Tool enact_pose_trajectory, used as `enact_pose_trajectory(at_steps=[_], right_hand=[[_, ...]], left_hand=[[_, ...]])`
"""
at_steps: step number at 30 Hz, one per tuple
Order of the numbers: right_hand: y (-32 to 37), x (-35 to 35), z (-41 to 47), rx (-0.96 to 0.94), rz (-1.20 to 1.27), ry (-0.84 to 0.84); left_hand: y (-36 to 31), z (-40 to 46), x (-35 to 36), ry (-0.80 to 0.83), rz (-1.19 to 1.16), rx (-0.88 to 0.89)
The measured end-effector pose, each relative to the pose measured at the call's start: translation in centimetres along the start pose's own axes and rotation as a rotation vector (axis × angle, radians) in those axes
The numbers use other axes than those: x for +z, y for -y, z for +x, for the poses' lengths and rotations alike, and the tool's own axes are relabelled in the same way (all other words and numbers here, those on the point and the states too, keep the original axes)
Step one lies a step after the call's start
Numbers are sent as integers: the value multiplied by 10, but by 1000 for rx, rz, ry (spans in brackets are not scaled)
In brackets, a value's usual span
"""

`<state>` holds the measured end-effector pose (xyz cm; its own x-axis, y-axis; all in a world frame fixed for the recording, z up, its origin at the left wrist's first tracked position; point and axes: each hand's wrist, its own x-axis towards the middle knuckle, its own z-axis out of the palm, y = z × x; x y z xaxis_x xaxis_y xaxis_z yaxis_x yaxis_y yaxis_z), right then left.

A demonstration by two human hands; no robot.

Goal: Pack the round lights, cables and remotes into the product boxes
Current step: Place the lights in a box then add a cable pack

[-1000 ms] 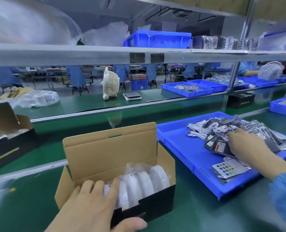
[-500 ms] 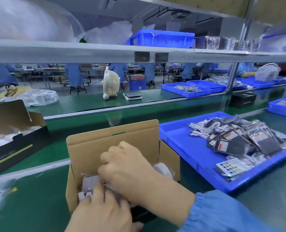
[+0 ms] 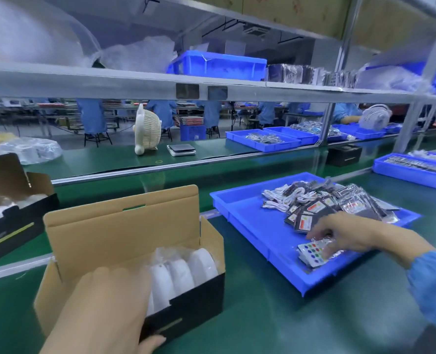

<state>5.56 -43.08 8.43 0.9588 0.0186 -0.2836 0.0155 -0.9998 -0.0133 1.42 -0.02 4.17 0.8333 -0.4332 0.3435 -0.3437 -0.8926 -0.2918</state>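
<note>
An open product box stands on the green belt, kraft inside and black outside, lid flap up. Several white round lights in clear plastic stand on edge in its right half. My left hand covers the left half and grips the front wall, thumb outside. To the right, a blue tray holds white cables, black packets and a bagged remote with coloured dots. My right hand reaches into the tray and pinches that remote at its top edge.
A second open box sits at the far left. More blue trays lie to the right and behind the rail. A small white fan, a scale and a black box stand on the far belt.
My right hand left the box, where it was pushing something in, and went back to the blue tray onto the remote. My left hand stays on the box.
</note>
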Motion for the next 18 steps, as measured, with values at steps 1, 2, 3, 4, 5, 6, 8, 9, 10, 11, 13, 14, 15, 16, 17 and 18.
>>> enact_pose_trajectory(at_steps=[1,2,3,4,5,6,8,9,10,11,13,14,15,16,17,18], right_hand=[[-3,0,3,-26,14,-57],[-5,-3,4,-38,4,-102],[-6,-6,3,-39,-22,-125],[-5,-9,1,-40,-50,-127],[-5,-11,-3,-43,-73,-131],[1,-16,-6,-75,-88,-168],[27,-29,-26,-197,-22,-386],[53,-39,-37,-317,107,-549],[85,-49,-46,-477,250,-696],[120,-57,-52,-642,324,-775],[185,-61,-51,-866,292,-762],[211,-60,-43,-881,223,-720],[234,-56,-31,-831,111,-683],[251,-50,-18,-751,-48,-650],[263,-42,-5,-670,-260,-615],[274,-31,1,-633,-440,-564]], left_hand=[[-1,-3,-6,77,19,-4],[-5,-2,-17,166,61,26],[-4,-1,-32,304,-24,34],[5,-1,-24,61,-83,0],[6,-1,-21,47,-62,-34],[4,1,-27,219,-44,-22],[0,4,-35,288,-57,-10],[-1,3,-35,292,0,8],[-4,6,-34,265,68,19],[-4,3,-26,253,31,-8],[-3,-3,-23,246,-77,-58],[-3,-4,-25,203,-82,-65],[-2,-6,-28,213,-89,-58],[2,-10,-28,250,-116,-63],[6,-13,-25,113,-134,-36],[7,-15,-17,-16,-147,-8]])
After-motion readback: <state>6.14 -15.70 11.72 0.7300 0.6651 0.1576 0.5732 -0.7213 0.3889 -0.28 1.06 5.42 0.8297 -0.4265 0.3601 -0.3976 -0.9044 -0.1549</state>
